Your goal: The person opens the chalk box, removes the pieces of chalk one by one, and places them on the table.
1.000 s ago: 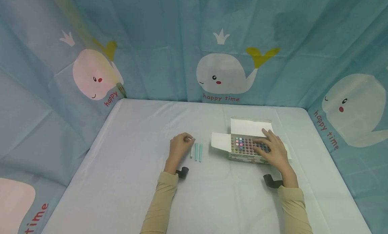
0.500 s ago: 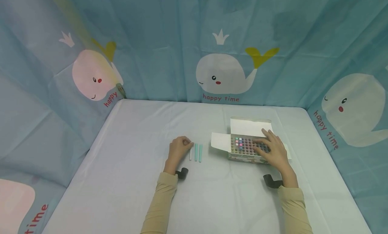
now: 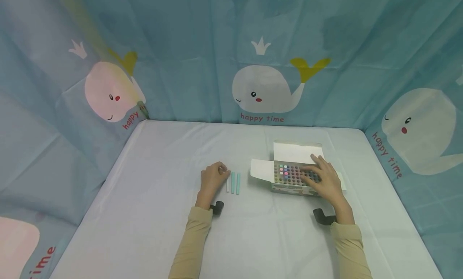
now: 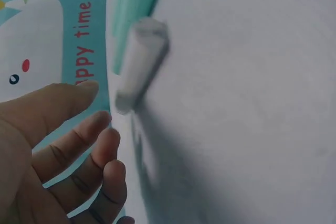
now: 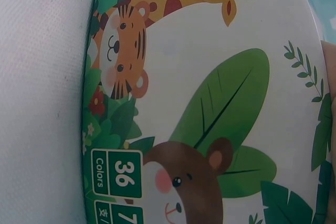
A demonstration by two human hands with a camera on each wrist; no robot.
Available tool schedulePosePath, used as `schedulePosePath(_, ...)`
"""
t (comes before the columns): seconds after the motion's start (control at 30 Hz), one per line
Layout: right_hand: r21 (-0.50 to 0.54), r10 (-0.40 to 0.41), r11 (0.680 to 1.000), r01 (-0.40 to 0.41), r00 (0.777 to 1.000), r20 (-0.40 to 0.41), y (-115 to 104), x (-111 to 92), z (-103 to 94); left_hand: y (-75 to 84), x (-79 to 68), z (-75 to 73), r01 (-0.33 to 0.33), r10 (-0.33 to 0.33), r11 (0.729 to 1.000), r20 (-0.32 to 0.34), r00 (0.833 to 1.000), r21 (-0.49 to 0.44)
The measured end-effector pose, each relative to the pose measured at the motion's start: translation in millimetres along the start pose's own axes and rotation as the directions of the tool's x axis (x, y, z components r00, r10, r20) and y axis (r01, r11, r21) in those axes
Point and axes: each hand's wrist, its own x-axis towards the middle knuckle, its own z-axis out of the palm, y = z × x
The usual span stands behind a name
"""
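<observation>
A white chalk stick lies beside two teal chalk sticks, roughly parallel, on the white table. My left hand hovers at the white stick's far end. In the left wrist view, thumb and fingers stand apart, with a gap between them and the white chalk. My right hand rests with spread fingers over the right part of an opened chalk box, whose holes show several coloured ends at the left. Animal pictures and "36 Colors" mark the box side in the right wrist view.
The box's back flap stands raised, and its left flap sticks out towards the chalk sticks. A blue whale-print curtain borders the table at the back and sides.
My left hand has come slightly towards me and its fingers have parted from the white chalk, which lies a little nearer to me. My right hand stays on the box.
</observation>
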Motion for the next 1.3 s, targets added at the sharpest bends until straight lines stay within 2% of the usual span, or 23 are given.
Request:
schedulePosePath(0.1,-0.001,0.007,1.0,-0.007,1.0,0.003,-0.9,0.2,0.5,4.2,-0.5,-1.8,-0.042,0.042,0.999,-0.03,0.999,0.001)
schedulePosePath(0.3,-0.008,0.013,1.0,-0.013,1.0,0.004,-0.6,0.5,1.1,21.6,0.0,-4.8,-0.1,0.096,0.992,-0.053,0.994,-0.08)
schedulePosePath(0.4,-0.008,0.012,1.0,-0.012,1.0,0.006,0.3,0.1,1.4,32.0,0.4,-3.9,-0.159,0.153,0.981,-0.057,0.987,-0.112)
schedulePosePath(0.6,0.009,-0.005,1.0,0.005,1.0,-0.002,0.9,-1.6,1.2,52.8,0.3,4.4,-0.296,0.296,0.945,-0.021,0.955,-0.139)
schedulePosePath(0.83,0.018,-0.008,1.0,0.008,1.0,-0.003,-0.9,-2.2,-0.3,74.6,-2.2,18.4,-0.391,0.392,0.915,-0.013,0.92,-0.103)
schedulePosePath(1.07,0.009,-0.002,1.0,0.002,1.0,-0.006,-1.2,-2.0,0.2,95.0,-1.5,27.3,-0.495,0.496,0.868,0.022,0.868,-0.045)
schedulePosePath(1.3,-0.002,0.002,1.0,-0.002,1.0,-0.014,-1.1,-0.8,1.4,112.0,5.4,34.6,-0.514,0.511,0.857,0.081,0.856,0.034)
